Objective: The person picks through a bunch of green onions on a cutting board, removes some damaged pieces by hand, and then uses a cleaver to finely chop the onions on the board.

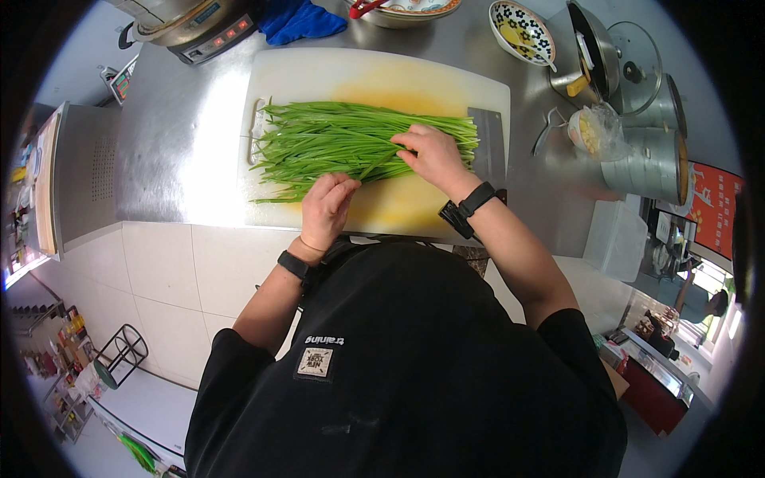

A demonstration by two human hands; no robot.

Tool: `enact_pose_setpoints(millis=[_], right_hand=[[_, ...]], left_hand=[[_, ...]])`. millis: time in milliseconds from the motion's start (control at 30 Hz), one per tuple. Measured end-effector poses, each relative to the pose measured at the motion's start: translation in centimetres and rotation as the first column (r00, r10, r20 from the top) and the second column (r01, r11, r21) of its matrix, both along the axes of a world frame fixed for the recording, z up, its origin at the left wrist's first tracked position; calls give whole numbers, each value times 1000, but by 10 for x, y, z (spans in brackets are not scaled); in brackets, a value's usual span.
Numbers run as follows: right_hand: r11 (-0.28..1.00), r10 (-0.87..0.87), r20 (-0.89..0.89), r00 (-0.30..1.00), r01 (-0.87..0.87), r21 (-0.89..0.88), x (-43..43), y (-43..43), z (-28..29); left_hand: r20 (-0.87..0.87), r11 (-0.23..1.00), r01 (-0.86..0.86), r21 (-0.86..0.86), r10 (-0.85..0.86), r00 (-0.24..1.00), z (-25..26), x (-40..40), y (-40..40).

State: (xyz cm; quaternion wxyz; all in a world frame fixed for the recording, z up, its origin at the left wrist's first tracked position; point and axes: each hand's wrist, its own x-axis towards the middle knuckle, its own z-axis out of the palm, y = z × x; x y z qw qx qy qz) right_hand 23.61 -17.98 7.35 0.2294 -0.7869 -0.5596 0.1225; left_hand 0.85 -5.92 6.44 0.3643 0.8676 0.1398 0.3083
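A thick bundle of garlic chives (334,140) lies across a white plastic cutting board (382,74) with yellow stains. Its pale cut ends point right, its leaf tips left. Over the middle of the bundle, my right hand (435,156) pinches a chive leaf between thumb and fingers. That same leaf seems to run down to my left hand (326,209), whose fingertips grip it at the bundle's near edge. At the board's right end lies a cleaver (490,143), its blade beside the cut ends and partly covered by them; my right forearm passes close to its handle.
The board rests on a stainless steel table (170,161). Behind it are an induction cooker (218,39) with a pot, a blue cloth (302,23) and a flower-patterned bowl (523,30) with a spoon. Metal canisters (645,161) and a bagged bowl (588,131) stand at the right.
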Motion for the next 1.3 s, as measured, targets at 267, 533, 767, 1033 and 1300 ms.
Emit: enact_pose_setpoints(millis=[267, 533, 767, 1033, 1300], right_hand=[[992, 108, 78, 991, -113, 56, 0, -2, -4], [970, 203, 136, 970, -218, 108, 0, -1, 1], [969, 203, 137, 970, -219, 115, 1, 0, -4], [974, 175, 24, 984, -177, 143, 4, -3, -2], [979, 149, -42, 988, -142, 144, 9, -1, -6]], left_hand=[[11, 993, 71, 95, -72, 997, 0, -3, 2], [10, 987, 114, 117, -115, 993, -1, -4, 2], [-23, 985, 158, 71, -157, 987, 5, -1, -1], [-147, 991, 52, 125, -33, 989, 24, 42, -14], [-453, 978, 24, 206, 73, 889, -11, 86, -25]])
